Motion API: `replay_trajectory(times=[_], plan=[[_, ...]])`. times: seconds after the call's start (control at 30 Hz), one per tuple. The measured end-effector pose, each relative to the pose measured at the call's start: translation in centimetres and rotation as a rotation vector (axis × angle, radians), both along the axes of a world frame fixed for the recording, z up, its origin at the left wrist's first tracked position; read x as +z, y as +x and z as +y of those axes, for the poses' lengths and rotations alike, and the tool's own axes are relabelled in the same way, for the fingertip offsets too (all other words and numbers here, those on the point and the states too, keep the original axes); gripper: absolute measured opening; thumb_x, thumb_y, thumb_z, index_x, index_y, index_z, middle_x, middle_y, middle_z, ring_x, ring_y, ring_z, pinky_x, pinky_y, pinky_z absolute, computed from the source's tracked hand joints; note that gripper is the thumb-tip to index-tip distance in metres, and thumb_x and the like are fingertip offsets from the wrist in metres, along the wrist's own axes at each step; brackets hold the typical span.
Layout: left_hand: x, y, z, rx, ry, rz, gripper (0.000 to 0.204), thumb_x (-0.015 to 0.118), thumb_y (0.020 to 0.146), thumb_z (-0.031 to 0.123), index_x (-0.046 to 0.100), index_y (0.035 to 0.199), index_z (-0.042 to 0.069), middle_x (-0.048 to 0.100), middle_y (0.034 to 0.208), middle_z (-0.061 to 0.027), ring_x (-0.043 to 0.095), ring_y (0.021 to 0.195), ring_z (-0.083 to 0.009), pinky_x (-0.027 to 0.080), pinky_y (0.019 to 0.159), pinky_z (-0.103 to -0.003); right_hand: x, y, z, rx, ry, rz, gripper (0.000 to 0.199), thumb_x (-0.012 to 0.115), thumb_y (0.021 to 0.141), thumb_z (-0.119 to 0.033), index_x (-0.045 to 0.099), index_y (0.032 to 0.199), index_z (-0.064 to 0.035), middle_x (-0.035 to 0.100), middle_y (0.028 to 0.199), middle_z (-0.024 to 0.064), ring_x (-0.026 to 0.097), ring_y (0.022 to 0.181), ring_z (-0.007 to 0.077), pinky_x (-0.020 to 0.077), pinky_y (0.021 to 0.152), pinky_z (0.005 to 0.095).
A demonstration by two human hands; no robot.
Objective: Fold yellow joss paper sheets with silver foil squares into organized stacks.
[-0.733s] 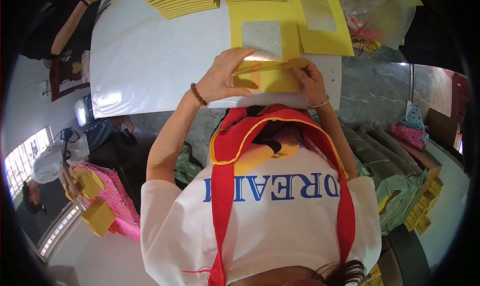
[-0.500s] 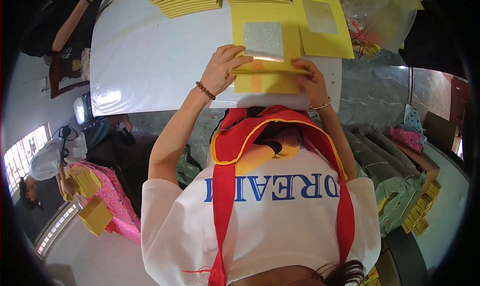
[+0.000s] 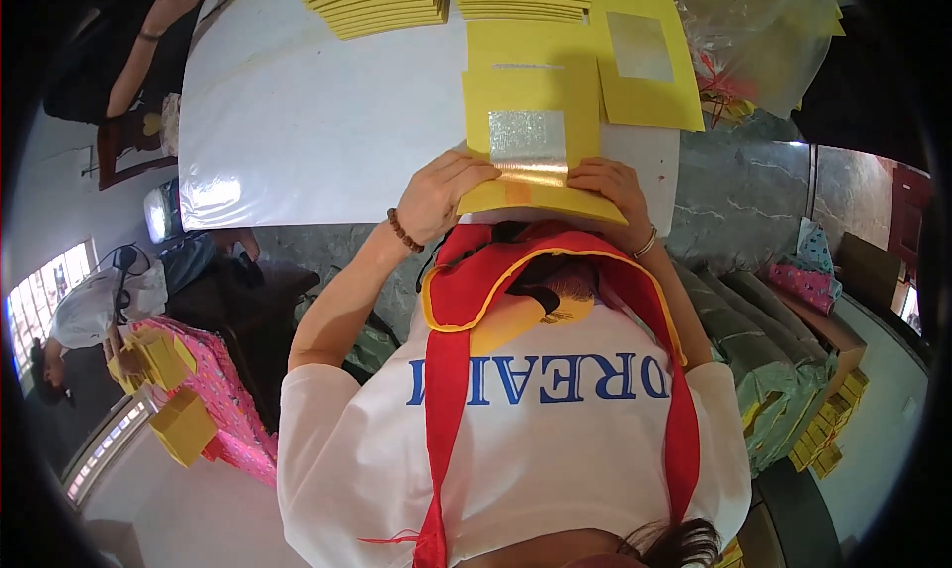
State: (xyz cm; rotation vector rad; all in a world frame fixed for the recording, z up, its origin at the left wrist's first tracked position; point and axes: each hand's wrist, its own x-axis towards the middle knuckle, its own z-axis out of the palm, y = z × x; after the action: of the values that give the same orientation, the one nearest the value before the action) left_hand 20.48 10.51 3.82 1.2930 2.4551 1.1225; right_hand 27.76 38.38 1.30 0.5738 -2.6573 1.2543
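Over the white worktop (image 3: 327,131), the yellow sheet (image 3: 529,143) is pinched at its sides by the left hand (image 3: 436,199) and right hand (image 3: 617,199), its edges best kept even.

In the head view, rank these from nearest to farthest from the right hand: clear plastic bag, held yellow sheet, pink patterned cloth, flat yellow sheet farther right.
From the right hand:
1. Held yellow sheet, touching
2. Flat yellow sheet, ahead
3. Clear plastic bag, ahead-right
4. Pink patterned cloth, far left
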Motion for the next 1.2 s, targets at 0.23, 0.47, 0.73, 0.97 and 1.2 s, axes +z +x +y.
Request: replay_trajectory(times=[0.23, 0.47, 0.73, 0.97, 1.2], plan=[[-0.4, 0.3, 0.8, 0.115, 0.107, -0.174, 0.028, 0.057, 0.079, 0.005, 0.057, 0.107, 0.004, 0.060, 0.097, -0.0109, 0.053, 0.090, -0.0293, 0.045, 0.079, -0.036, -0.5, -0.9, -0.8, -0.018, -0.315, -0.229, 0.042, 0.071, 0.061, -0.011, 0.061, 0.101, -0.0139, 0.062, 0.105, 0.0015, 0.052, 0.106, 0.0191, 0.0310, 0.092, 0.0346], [-1.0, -0.3, 0.4, 0.147, 0.084, -0.159, 0.020, 0.056, 0.087, 0.016, 0.060, 0.101, 0.003, 0.061, 0.086, -0.0107, 0.055, 0.079, -0.0240, 0.045, 0.068, -0.033, -0.5, -1.3, -0.8, -0.027, -0.433, -0.265, 0.036, 0.068, 0.072, -0.010, 0.058, 0.106, -0.0065, 0.065, 0.095, 0.0069, 0.061, 0.087, 0.0206, 0.0451, 0.076, 0.0312], [-2.3, -2.0, 3.4, 0.605, 0.083, -0.417, 0.030, 0.054, 0.087, 0.030, 0.059, 0.087, 0.001, 0.053, 0.052, -0.0082, 0.050, 0.045, -0.0190, 0.039, 0.046, -0.032, -0.5, -3.9, -2.8, -0.505, -0.592, -0.342, 0.041, 0.065, 0.079, -0.020, 0.053, 0.114, -0.0036, 0.064, 0.098, 0.0135, 0.063, 0.082, 0.0220, 0.0481, 0.071, 0.0319], [-3.2, -3.8, 3.5, 0.678, 0.092, -0.720, 0.032, 0.057, 0.083, 0.030, 0.063, 0.081, -0.001, 0.056, 0.055, -0.0071, 0.052, 0.049, -0.0142, 0.040, 0.048, -0.030, 0.1, -4.9, -2.9, -0.514, -0.128, -0.301, 0.043, 0.064, 0.077, -0.026, 0.055, 0.117, -0.0128, 0.063, 0.100, 0.0144, 0.062, 0.082, 0.0288, 0.0476, 0.070, 0.0335], [-2.7, -4.1, 3.6, 0.687, 0.204, -0.904, 0.026, 0.059, 0.084, 0.023, 0.064, 0.086, -0.002, 0.061, 0.064, -0.0031, 0.053, 0.055, -0.0084, 0.041, 0.049, -0.027, -0.2, -5.4, -3.2, -0.600, -0.128, -0.378, 0.040, 0.066, 0.077, -0.021, 0.059, 0.115, -0.0113, 0.066, 0.090, 0.0129, 0.063, 0.079, 0.0192, 0.0469, 0.069, 0.0277]])
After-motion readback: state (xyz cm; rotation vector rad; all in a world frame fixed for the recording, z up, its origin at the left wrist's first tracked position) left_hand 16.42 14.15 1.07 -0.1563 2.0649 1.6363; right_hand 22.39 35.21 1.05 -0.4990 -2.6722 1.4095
